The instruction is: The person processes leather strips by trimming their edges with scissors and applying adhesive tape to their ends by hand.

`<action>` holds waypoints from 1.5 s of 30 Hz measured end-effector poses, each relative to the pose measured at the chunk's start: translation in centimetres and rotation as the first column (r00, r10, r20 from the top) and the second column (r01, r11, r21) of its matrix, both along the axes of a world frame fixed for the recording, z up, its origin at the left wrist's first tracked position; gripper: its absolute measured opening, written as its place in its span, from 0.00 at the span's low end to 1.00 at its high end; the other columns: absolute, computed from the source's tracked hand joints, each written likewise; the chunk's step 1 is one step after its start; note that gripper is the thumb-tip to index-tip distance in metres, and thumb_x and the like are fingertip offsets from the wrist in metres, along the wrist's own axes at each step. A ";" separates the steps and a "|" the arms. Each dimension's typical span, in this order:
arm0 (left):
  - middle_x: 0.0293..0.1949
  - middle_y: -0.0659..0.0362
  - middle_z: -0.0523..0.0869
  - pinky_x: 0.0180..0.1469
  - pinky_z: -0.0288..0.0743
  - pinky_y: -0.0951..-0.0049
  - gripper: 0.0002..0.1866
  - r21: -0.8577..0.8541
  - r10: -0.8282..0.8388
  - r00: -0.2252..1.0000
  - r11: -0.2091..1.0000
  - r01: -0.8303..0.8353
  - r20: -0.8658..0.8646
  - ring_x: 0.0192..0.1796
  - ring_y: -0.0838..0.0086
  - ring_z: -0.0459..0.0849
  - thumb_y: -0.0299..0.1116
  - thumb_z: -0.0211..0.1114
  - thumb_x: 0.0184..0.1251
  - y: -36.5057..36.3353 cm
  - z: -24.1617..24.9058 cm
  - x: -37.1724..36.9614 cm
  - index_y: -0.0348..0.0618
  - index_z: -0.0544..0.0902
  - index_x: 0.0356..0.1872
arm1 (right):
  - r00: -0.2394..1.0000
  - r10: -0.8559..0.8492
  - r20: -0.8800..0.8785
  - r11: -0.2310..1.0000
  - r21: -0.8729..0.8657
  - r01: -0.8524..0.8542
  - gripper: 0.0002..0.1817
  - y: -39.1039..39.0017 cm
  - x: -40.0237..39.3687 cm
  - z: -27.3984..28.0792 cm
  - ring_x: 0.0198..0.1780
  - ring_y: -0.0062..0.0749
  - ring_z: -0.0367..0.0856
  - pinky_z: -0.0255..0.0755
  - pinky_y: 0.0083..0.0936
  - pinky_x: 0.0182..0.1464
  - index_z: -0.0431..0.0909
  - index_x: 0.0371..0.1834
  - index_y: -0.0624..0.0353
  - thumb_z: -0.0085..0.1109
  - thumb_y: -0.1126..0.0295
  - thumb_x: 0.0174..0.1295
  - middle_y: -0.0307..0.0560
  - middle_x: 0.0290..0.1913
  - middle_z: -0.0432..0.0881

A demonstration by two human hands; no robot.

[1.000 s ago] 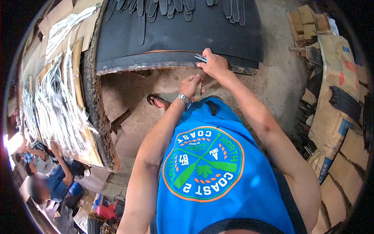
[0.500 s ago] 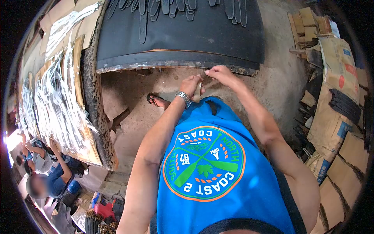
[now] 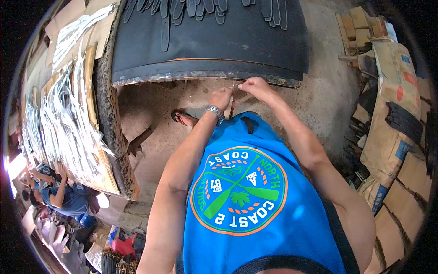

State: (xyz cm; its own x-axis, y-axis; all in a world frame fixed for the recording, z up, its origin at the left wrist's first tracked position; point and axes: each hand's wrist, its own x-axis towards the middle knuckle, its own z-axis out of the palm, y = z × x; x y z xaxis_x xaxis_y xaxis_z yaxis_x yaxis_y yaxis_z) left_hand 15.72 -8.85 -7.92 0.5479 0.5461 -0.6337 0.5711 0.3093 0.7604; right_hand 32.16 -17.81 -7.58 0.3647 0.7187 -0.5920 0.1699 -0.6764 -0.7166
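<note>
My left hand (image 3: 221, 98), with a metal watch on the wrist, is closed around a narrow tan object (image 3: 230, 108) that looks like a strip or roll edge. Just to the right, my right hand (image 3: 255, 87) is pinched, its fingertips close to the left hand. Something thin and pale shows between the two, too small to make out. Both hands are in front of the near edge of a table covered with a black sheet (image 3: 210, 45). Dark straps (image 3: 165, 32) with rounded ends lie on that sheet.
White strips (image 3: 68, 114) cover a board at the left, with a person (image 3: 68, 198) beyond it. Cardboard and paper sacks (image 3: 392, 91) line the right side. A sandalled foot (image 3: 185, 118) is on the floor below the table edge.
My left hand has turned slightly, so the tan object looks narrower. My right hand has shifted a little left. The person at the left has changed posture.
</note>
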 end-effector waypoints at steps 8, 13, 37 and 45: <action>0.29 0.43 0.88 0.41 0.82 0.66 0.20 0.201 -0.217 0.930 0.938 0.283 -0.297 0.28 0.66 0.90 0.44 0.54 0.67 1.1 0.9 -0.2 0.36 0.85 0.31 | 0.999 -0.049 -0.017 0.999 0.001 0.049 0.20 -1.9 -1.5 -0.4 0.35 0.22 0.77 0.72 0.26 0.37 0.83 0.38 0.62 0.66 0.53 0.59 0.41 0.31 0.82; 0.31 0.52 0.88 0.30 0.82 0.70 0.16 0.030 -0.129 0.991 0.991 0.130 -0.033 0.29 0.68 0.90 0.42 0.60 0.67 0.2 2.8 -0.7 0.36 0.85 0.35 | 0.999 -0.048 -0.020 0.980 0.192 0.051 0.19 -2.1 -2.1 0.6 0.39 0.22 0.78 0.73 0.25 0.43 0.83 0.42 0.61 0.66 0.55 0.60 0.42 0.36 0.84; 0.34 0.57 0.83 0.28 0.82 0.72 0.11 -0.526 0.142 0.965 0.851 -0.005 0.219 0.27 0.69 0.86 0.34 0.59 0.72 -0.4 -0.6 0.3 0.38 0.80 0.46 | 0.995 -0.096 -0.017 0.978 0.186 0.098 0.13 -0.1 -0.6 0.3 0.35 0.25 0.77 0.70 0.28 0.38 0.83 0.36 0.61 0.63 0.61 0.60 0.40 0.31 0.83; 0.32 0.56 0.84 0.23 0.79 0.73 0.14 -0.429 0.192 0.968 0.897 -0.106 0.162 0.23 0.70 0.86 0.40 0.61 0.72 -0.6 -1.3 2.0 0.38 0.81 0.43 | 0.876 0.089 0.475 0.992 0.038 -0.122 0.15 1.8 -1.2 3.3 0.38 0.59 0.82 0.74 0.44 0.40 0.80 0.39 0.57 0.66 0.57 0.56 0.59 0.35 0.85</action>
State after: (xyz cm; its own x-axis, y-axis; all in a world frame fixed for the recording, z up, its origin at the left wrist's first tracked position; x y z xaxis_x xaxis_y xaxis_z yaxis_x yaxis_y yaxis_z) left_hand 17.68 -9.47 -9.27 0.6167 0.3432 -0.7085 0.3464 0.6898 0.6357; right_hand 30.97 -16.02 -4.26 0.5086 0.7994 -0.3199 0.5662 -0.5904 -0.5752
